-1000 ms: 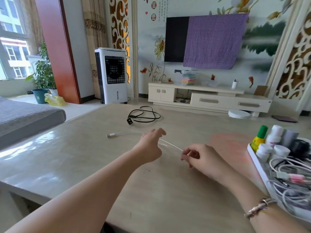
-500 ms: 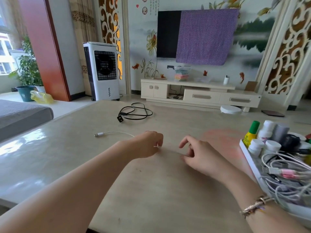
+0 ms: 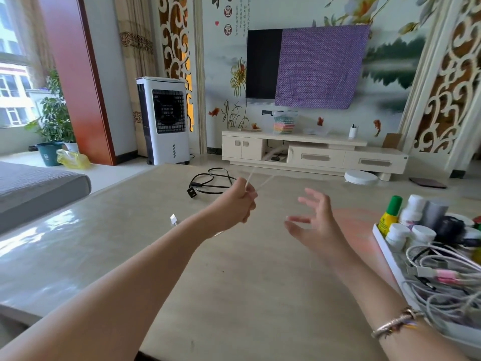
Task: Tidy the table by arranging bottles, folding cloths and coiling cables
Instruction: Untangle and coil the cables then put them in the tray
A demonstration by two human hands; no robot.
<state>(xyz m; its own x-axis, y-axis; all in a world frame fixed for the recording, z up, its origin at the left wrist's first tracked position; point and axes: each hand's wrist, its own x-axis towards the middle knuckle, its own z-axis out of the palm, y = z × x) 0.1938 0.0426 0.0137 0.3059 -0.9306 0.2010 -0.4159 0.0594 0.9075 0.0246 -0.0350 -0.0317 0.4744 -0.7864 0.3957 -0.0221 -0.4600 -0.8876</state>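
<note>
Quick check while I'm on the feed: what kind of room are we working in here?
Most likely a home living room: a wall-mounted TV half covered by a purple cloth, a low media cabinet beneath it, and a standing air cooler by the doorway.

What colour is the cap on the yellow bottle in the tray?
Green. The yellow bottle has a green cap, clear in the head view, at the tray's far end.

Both forearms are bare, without sleeves; a thin metallic bracelet with coloured threads [image 3: 395, 323] circles the right wrist.
</note>
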